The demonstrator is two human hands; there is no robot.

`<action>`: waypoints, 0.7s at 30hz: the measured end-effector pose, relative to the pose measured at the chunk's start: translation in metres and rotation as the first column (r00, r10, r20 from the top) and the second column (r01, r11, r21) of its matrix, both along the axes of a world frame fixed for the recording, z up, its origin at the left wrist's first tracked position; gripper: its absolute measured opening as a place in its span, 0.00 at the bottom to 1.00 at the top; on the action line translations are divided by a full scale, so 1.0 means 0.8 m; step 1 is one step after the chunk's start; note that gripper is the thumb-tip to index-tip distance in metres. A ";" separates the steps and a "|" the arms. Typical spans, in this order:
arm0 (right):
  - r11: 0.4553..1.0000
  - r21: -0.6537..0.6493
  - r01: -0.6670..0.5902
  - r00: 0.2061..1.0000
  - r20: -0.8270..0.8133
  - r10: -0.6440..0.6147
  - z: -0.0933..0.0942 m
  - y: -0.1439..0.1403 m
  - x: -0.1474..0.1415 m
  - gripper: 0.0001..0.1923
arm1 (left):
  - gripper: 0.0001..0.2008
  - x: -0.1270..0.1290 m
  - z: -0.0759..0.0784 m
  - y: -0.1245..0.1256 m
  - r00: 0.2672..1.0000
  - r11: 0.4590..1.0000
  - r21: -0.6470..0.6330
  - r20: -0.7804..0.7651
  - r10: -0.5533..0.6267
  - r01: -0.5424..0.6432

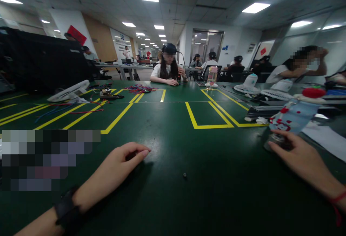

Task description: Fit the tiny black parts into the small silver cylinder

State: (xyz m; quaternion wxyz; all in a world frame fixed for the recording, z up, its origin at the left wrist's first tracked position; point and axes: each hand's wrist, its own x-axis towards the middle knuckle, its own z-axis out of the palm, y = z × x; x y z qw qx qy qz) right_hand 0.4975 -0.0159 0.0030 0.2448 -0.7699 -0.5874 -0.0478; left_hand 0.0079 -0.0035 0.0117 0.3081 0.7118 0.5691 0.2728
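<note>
Hands (126, 159) stretched forward, well apart, both loosely curled.

Dark green surface (162, 131), crossed by a thin seam (173, 102) and marked with yellow strips (213, 126) in angular outlines. Near the front middle, well apart from the rest, a small dark piece (185, 175). Toward the far left, a tilted white slatted part (69, 92), loose red and blue wires (89, 112) and a tangled wire heap (139, 89). At the far edge, an upright bottle (212, 75). On the right, white housings (246, 87), long dark bars (262, 112), crumpled white paper (261, 120), a light-blue patterned cover (294, 115) and a white sheet (328, 140).
</note>
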 end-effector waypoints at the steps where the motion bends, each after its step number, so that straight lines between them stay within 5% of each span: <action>1: 1.000 -0.014 0.014 1.000 0.021 -0.013 -0.001 0.000 0.007 0.28 | 0.17 -0.004 -0.002 0.002 1.000 0.999 -0.023 0.012 0.023 -0.023; 4: 0.988 0.155 0.010 0.972 0.230 -0.046 -0.003 0.000 -0.009 0.35 | 0.17 -0.006 -0.006 0.004 0.997 0.997 -0.049 0.028 0.069 -0.067; 6: 0.950 0.273 -0.149 0.929 0.367 0.040 0.000 -0.003 -0.052 0.36 | 0.17 -0.004 -0.007 0.004 0.995 0.995 -0.035 0.030 0.094 -0.093; 8: 0.893 0.183 -0.411 0.868 0.377 0.323 0.002 -0.008 -0.115 0.29 | 0.17 -0.001 -0.007 0.004 0.994 0.994 -0.017 0.027 0.110 -0.109; 10: 0.781 -0.019 -0.625 0.757 0.230 0.612 0.003 -0.014 -0.182 0.21 | 0.17 -0.002 -0.008 0.003 0.993 0.993 -0.003 0.023 0.116 -0.116; 14: 0.589 -0.147 -0.795 0.597 -0.015 0.802 0.003 -0.015 -0.271 0.12 | 0.17 -0.007 -0.008 0.002 0.991 0.991 0.008 0.030 0.131 -0.131; 17: 0.634 -0.105 -0.766 0.637 0.005 0.771 0.014 -0.003 -0.258 0.11 | 0.17 -0.008 -0.005 0.001 0.991 0.992 -0.002 0.035 0.126 -0.126; 21: 0.850 0.090 -0.518 0.844 0.215 0.492 0.040 0.015 -0.149 0.16 | 0.18 -0.003 -0.002 -0.001 0.994 0.994 -0.018 0.036 0.106 -0.106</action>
